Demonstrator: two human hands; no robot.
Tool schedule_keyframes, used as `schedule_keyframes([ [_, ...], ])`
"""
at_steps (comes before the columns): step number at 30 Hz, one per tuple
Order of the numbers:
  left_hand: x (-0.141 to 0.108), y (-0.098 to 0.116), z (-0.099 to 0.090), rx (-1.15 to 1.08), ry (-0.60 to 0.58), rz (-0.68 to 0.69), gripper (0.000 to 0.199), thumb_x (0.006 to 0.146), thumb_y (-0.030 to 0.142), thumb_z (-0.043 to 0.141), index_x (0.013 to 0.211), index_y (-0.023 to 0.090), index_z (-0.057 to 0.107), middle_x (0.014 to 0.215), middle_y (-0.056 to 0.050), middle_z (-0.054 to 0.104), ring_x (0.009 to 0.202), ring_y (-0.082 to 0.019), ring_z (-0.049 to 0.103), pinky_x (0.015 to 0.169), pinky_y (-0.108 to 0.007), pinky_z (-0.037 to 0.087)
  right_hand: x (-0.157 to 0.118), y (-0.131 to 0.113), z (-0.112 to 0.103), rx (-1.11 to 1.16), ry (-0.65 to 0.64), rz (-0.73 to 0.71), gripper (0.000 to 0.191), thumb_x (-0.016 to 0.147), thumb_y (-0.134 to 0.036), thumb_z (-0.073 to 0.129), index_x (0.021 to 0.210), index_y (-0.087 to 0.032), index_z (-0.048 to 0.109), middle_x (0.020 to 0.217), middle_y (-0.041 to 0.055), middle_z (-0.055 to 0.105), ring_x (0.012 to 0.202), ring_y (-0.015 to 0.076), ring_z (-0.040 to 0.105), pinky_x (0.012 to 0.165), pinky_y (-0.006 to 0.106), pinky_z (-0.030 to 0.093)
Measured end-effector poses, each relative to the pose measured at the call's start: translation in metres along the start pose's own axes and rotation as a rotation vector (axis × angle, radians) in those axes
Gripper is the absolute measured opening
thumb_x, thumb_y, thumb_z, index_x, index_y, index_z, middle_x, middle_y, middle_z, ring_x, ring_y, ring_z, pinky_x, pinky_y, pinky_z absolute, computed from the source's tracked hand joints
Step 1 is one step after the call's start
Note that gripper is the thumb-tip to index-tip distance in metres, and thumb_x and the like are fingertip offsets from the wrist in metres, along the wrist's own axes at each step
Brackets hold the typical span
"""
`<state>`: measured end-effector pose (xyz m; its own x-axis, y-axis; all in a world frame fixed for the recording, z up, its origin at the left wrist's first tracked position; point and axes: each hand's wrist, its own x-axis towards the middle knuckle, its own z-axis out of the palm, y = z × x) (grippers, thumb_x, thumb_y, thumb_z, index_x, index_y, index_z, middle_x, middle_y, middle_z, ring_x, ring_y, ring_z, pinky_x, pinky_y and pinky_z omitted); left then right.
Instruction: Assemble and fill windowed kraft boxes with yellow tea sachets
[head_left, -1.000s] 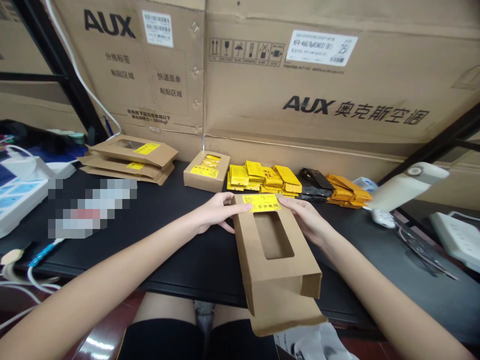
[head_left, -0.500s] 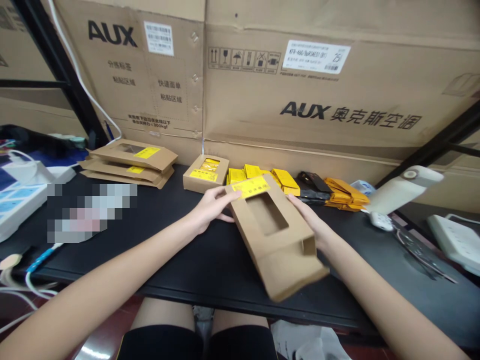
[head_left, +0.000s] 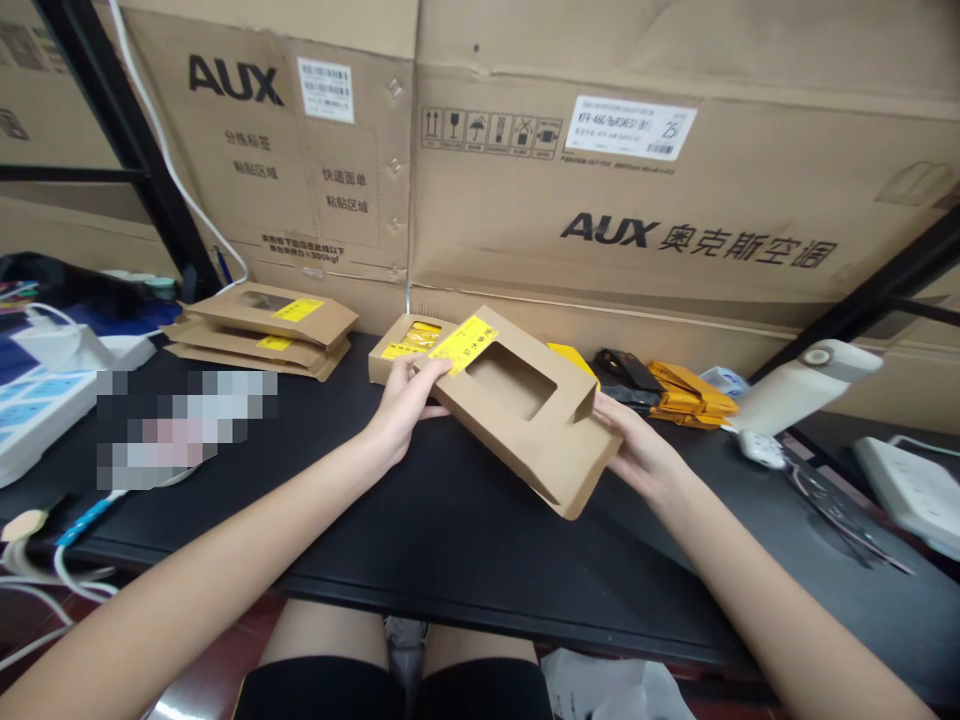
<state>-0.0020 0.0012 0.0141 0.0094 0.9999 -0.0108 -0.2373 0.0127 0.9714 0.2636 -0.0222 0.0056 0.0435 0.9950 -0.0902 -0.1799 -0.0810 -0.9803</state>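
Note:
I hold a brown kraft window box (head_left: 525,410) with a yellow label above the black table (head_left: 420,520). It is turned so its open end points right and toward me. My left hand (head_left: 403,403) grips its labelled end. My right hand (head_left: 637,450) supports the box near the open end, fingers under it. Behind the box stands a smaller filled kraft box (head_left: 397,345), partly hidden. Yellow sachets (head_left: 574,358) lie behind it, mostly covered.
A stack of flat kraft boxes (head_left: 262,325) lies back left. Orange sachets (head_left: 686,395) and a black packet (head_left: 626,368) lie back right. A white device (head_left: 806,385), scissors (head_left: 832,495) and a power strip (head_left: 911,490) sit at right. Large AUX cartons (head_left: 600,180) wall the back.
I have lifted the kraft box off the table edge and swung it from lengthwise toward me to crosswise, its bottom flap now tucked away. Both hands stayed on it.

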Motion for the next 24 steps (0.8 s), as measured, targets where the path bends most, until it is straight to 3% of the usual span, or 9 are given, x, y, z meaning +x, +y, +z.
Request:
schedule_keyframes([
  [4, 0.002, 0.006, -0.005, 0.082, -0.208, -0.098, 0.040, 0.073, 0.043, 0.066, 0.104, 0.020, 0.055, 0.123, -0.009, 0.060, 0.116, -0.026, 0.056, 0.076, -0.034, 0.058, 0.007, 0.003, -0.003, 0.020, 0.123, 0.030, 0.023, 0.062, -0.025, 0.080, 0.084, -0.027, 0.074, 0.099, -0.0009, 0.078, 0.100, 0.0272, 0.069, 0.094, 0.040, 0.052],
  [9, 0.004, 0.014, -0.010, 0.220, -0.317, -0.216, 0.052, 0.068, 0.038, 0.071, 0.113, 0.018, 0.055, 0.125, -0.013, 0.061, 0.120, -0.029, 0.055, 0.090, -0.041, 0.054, 0.009, 0.003, -0.006, 0.022, 0.216, 0.045, 0.017, 0.062, -0.024, 0.079, 0.078, -0.025, 0.073, 0.097, 0.0007, 0.078, 0.095, 0.0252, 0.070, 0.087, 0.037, 0.055],
  [14, 0.001, 0.008, -0.012, 0.325, -0.709, -0.297, 0.084, 0.068, 0.037, 0.077, 0.140, 0.016, 0.039, 0.142, -0.014, 0.051, 0.128, -0.029, 0.051, 0.109, -0.041, 0.040, 0.013, 0.008, -0.012, -0.154, 0.222, -0.054, 0.020, 0.062, -0.030, 0.075, 0.080, -0.021, 0.072, 0.090, 0.0039, 0.078, 0.081, 0.0230, 0.071, 0.073, 0.034, 0.056],
  [18, 0.002, -0.003, -0.007, 0.374, -0.605, -0.198, 0.088, 0.079, 0.059, 0.060, 0.149, 0.018, 0.027, 0.152, -0.012, 0.040, 0.136, -0.027, 0.044, 0.113, -0.039, 0.036, 0.014, 0.013, -0.013, -0.343, 0.217, -0.204, 0.022, 0.068, -0.039, 0.070, 0.080, -0.021, 0.072, 0.086, 0.0042, 0.076, 0.077, 0.0227, 0.070, 0.069, 0.033, 0.054],
  [20, 0.005, -0.008, -0.005, 0.490, -0.493, -0.072, 0.083, 0.085, 0.068, 0.042, 0.150, 0.019, 0.024, 0.155, -0.011, 0.033, 0.141, -0.028, 0.036, 0.116, -0.041, 0.031, 0.013, 0.016, -0.010, -0.404, 0.202, -0.269, 0.022, 0.070, -0.041, 0.071, 0.078, -0.021, 0.072, 0.089, 0.0042, 0.076, 0.084, 0.0232, 0.068, 0.076, 0.033, 0.051],
  [22, 0.009, -0.012, -0.005, 0.675, -0.398, 0.085, 0.084, 0.087, 0.068, 0.038, 0.152, 0.019, 0.018, 0.159, -0.011, 0.023, 0.146, -0.028, 0.025, 0.120, -0.043, 0.021, 0.012, 0.019, -0.007, -0.482, 0.172, -0.343, 0.023, 0.072, -0.042, 0.071, 0.078, -0.020, 0.071, 0.091, 0.0050, 0.075, 0.089, 0.0238, 0.066, 0.084, 0.033, 0.048],
  [24, 0.011, -0.014, -0.006, 0.801, -0.410, 0.180, 0.077, 0.087, 0.064, 0.040, 0.148, 0.019, 0.027, 0.157, -0.012, 0.029, 0.145, -0.029, 0.028, 0.119, -0.045, 0.022, 0.011, 0.022, -0.005, -0.686, 0.099, -0.430, 0.028, 0.081, -0.047, 0.062, 0.085, -0.020, 0.069, 0.090, 0.0069, 0.074, 0.087, 0.0247, 0.066, 0.083, 0.036, 0.048],
])
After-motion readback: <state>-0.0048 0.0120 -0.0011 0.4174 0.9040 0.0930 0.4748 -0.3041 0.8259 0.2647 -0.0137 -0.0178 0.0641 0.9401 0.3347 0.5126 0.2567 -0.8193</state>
